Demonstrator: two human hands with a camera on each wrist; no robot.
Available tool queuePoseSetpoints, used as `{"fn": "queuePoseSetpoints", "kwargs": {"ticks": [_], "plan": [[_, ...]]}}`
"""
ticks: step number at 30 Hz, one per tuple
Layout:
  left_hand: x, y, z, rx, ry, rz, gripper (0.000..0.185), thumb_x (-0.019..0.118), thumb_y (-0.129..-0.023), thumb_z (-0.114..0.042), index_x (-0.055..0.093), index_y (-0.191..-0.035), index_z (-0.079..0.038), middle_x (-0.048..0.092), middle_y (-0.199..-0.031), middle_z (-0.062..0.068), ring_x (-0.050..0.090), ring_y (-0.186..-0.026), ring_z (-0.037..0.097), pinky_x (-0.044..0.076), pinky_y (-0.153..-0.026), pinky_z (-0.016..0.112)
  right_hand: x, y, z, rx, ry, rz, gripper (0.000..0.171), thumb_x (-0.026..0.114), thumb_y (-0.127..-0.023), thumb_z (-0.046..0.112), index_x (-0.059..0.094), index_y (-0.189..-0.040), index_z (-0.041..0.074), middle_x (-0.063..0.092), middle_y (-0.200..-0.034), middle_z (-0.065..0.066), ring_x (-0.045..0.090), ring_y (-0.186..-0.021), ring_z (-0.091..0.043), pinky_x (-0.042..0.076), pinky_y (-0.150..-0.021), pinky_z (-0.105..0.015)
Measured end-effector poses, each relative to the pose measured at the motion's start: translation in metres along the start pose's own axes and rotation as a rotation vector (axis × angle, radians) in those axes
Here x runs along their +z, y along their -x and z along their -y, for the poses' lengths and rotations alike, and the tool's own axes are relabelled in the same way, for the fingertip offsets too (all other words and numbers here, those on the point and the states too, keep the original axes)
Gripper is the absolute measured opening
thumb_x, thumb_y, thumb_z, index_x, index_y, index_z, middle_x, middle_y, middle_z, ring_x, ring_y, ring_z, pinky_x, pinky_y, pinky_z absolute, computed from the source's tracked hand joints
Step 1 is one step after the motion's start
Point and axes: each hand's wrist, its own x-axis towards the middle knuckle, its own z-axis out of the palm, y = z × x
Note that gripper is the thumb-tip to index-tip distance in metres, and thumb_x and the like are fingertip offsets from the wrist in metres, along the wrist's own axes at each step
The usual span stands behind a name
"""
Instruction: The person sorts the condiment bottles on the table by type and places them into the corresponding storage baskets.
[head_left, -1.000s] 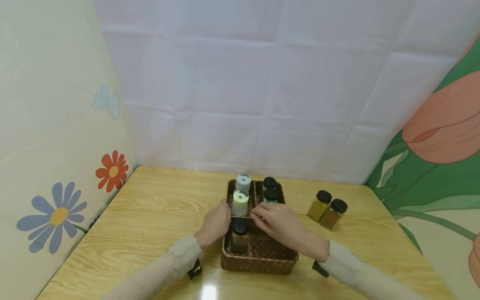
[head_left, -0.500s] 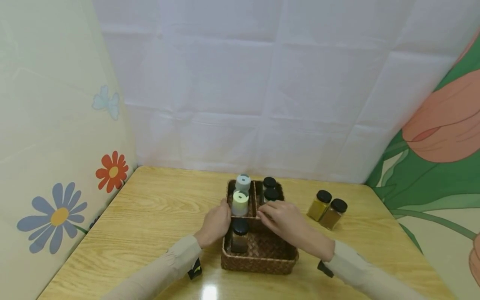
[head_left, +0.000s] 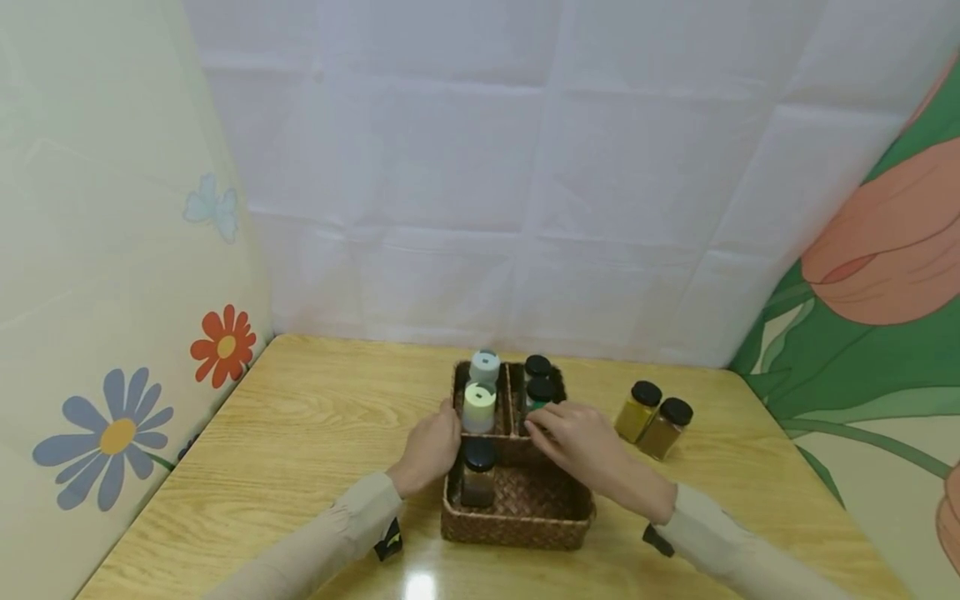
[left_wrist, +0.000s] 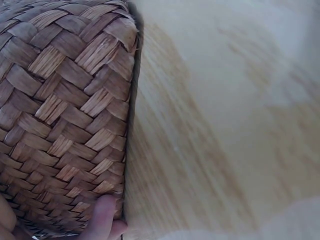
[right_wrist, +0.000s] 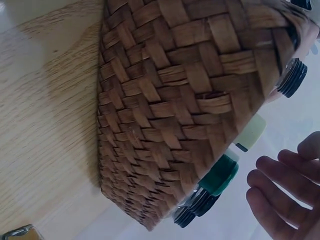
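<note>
A brown woven basket [head_left: 517,521] sits mid-table, split into compartments. Its back part holds a grey-capped bottle [head_left: 485,365], a pale green-capped bottle [head_left: 480,405], a black-lidded jar [head_left: 537,365] and a dark green-lidded jar [head_left: 540,389]. Another black-lidded jar [head_left: 480,472] stands in the front compartment. My left hand [head_left: 433,442] grips the basket's left wall, and a fingertip [left_wrist: 102,222] presses on the weave [left_wrist: 65,115]. My right hand [head_left: 573,437] hovers over the basket's right side, beside the green-lidded jar. Its fingers [right_wrist: 280,192] are loosely spread and hold nothing.
Two square black-lidded spice jars, one yellow [head_left: 637,410] and one brown [head_left: 667,427], stand on the wooden table [head_left: 300,433] right of the basket. Cloth walls with flower prints close in the back and both sides.
My right hand has drifted a little to the right and back, off the basket's middle divider toward the green-lidded jar. The left hand and the jars have stayed put.
</note>
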Motion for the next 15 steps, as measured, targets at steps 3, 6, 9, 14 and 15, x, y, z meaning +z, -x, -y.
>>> {"fn": "queuePoseSetpoints", "kwargs": {"ticks": [3, 6, 9, 14, 15], "plan": [[0.001, 0.0, 0.001, 0.002, -0.002, -0.003, 0.032, 0.045, -0.102, -0.003, 0.047, -0.123, 0.02, 0.058, -0.067, 0.015, 0.059, -0.055, 0.025, 0.046, -0.044, 0.037, -0.001, 0.002, -0.002, -0.001, -0.009, 0.0, 0.04, 0.047, -0.106, 0.031, 0.074, -0.089, 0.007, 0.07, -0.079, -0.002, 0.063, -0.063, -0.013, 0.053, -0.056, -0.03], [0.001, 0.001, 0.001, 0.004, -0.002, -0.003, 0.031, 0.045, -0.102, -0.004, 0.047, -0.122, 0.02, 0.058, -0.067, 0.014, 0.059, -0.054, 0.025, 0.046, -0.044, 0.036, -0.002, 0.003, -0.005, 0.006, -0.022, 0.0, 0.017, 0.065, -0.097, 0.018, 0.073, -0.088, 0.006, 0.07, -0.08, -0.003, 0.064, -0.064, -0.013, 0.054, -0.057, -0.03], [0.001, 0.001, 0.001, 0.007, 0.0, -0.007, 0.031, 0.045, -0.102, -0.004, 0.047, -0.123, 0.02, 0.057, -0.066, 0.014, 0.058, -0.053, 0.024, 0.045, -0.043, 0.036, -0.002, 0.004, -0.007, 0.016, -0.026, 0.002, 0.007, 0.071, -0.09, 0.012, 0.073, -0.087, 0.006, 0.07, -0.079, -0.003, 0.064, -0.063, -0.012, 0.054, -0.057, -0.03], [0.001, 0.001, 0.001, 0.018, -0.003, -0.012, 0.031, 0.045, -0.102, -0.003, 0.047, -0.122, 0.02, 0.057, -0.066, 0.014, 0.058, -0.052, 0.024, 0.045, -0.043, 0.036, -0.004, 0.006, -0.011, 0.036, -0.02, 0.006, 0.006, 0.07, -0.09, 0.011, 0.072, -0.086, 0.008, 0.069, -0.078, -0.001, 0.063, -0.063, -0.01, 0.053, -0.057, -0.03], [0.001, 0.001, 0.001, 0.018, -0.004, -0.01, 0.031, 0.045, -0.102, -0.003, 0.047, -0.122, 0.02, 0.057, -0.066, 0.014, 0.058, -0.053, 0.024, 0.045, -0.043, 0.036, -0.005, 0.006, -0.011, 0.041, -0.019, 0.004, 0.004, 0.072, -0.089, 0.011, 0.072, -0.085, 0.008, 0.069, -0.077, -0.001, 0.063, -0.063, -0.011, 0.053, -0.057, -0.03]]}}
